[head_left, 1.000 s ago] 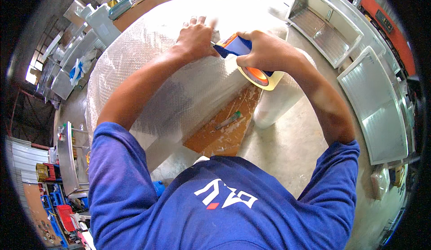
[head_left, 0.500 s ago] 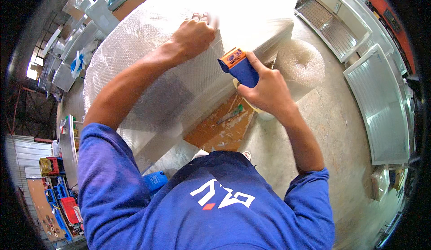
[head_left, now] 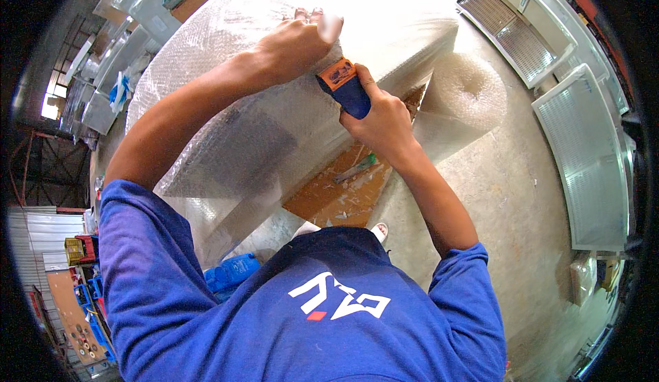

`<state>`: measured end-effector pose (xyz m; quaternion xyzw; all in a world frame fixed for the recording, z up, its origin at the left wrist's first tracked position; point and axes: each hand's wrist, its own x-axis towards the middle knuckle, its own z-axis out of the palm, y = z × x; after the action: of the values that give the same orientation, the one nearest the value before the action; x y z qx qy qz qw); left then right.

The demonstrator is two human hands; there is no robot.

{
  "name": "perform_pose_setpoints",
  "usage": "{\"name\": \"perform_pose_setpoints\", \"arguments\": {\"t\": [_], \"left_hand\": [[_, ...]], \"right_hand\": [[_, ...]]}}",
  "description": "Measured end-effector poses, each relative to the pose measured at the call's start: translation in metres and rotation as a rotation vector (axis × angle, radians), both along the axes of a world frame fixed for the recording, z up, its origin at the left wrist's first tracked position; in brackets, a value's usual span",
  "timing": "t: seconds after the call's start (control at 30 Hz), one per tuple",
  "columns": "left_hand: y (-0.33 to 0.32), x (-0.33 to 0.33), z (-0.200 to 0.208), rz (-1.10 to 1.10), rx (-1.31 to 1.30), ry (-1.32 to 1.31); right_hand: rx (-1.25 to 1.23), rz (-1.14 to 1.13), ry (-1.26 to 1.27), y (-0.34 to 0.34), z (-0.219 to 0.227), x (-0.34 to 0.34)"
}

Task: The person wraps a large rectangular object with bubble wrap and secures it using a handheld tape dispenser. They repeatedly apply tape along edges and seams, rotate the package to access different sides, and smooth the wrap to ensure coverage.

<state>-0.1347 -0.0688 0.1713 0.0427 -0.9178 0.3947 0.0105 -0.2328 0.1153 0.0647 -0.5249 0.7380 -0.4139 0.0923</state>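
My left hand (head_left: 295,44) rests on a large bulky item covered in clear bubble wrap (head_left: 240,118). Its fingers are curled against the wrap, and glare washes out one fingertip. In my right hand (head_left: 381,124) is a blue tape dispenser with an orange front (head_left: 341,83), the index finger stretched along its side. The dispenser's front is close below my left hand, against the wrapped surface. A thick bubble wrap roll (head_left: 470,94) stands to the right, and a sheet from it runs toward the wrapped item.
Below the wrap lies a worn brown board (head_left: 329,193) with a green-handled tool (head_left: 358,167) on it. A blue plastic container (head_left: 233,272) is beside my left side. White slatted panels (head_left: 583,155) lean along the right. Grey bins (head_left: 147,18) stand at the far left.
My right hand has brought the tape dispenser leftward, nearer my left hand. My left hand has shifted slightly up. The view has moved a little, showing the bubble wrap roll further right.
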Motion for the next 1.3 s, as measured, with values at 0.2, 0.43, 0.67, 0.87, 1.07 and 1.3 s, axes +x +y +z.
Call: {"name": "perform_pose_setpoints", "arguments": {"t": [0.2,0.43,0.67,0.87,1.07,1.3], "left_hand": [[0.008,-0.001,0.013,0.031,0.252,-0.043],[0.007,0.002,0.026,0.036,0.307,-0.205],[0.003,0.015,0.026,0.015,0.154,-0.250],[0.016,0.023,0.028,0.038,0.147,-0.202],[0.025,0.025,0.022,0.077,0.140,-0.151],[0.027,0.034,0.001,0.057,0.087,-0.021]], "right_hand": [[-0.104,-0.018,0.004,-0.009,-0.018,-0.001],[0.008,-0.012,-0.056,-0.007,-0.003,0.003],[-0.030,-0.013,-0.012,-0.012,-0.023,0.004],[0.048,-0.025,0.030,-0.002,-0.022,0.002],[0.209,-0.043,0.024,0.014,-0.051,0.004],[0.163,-0.057,0.032,0.020,-0.086,0.007]]}}
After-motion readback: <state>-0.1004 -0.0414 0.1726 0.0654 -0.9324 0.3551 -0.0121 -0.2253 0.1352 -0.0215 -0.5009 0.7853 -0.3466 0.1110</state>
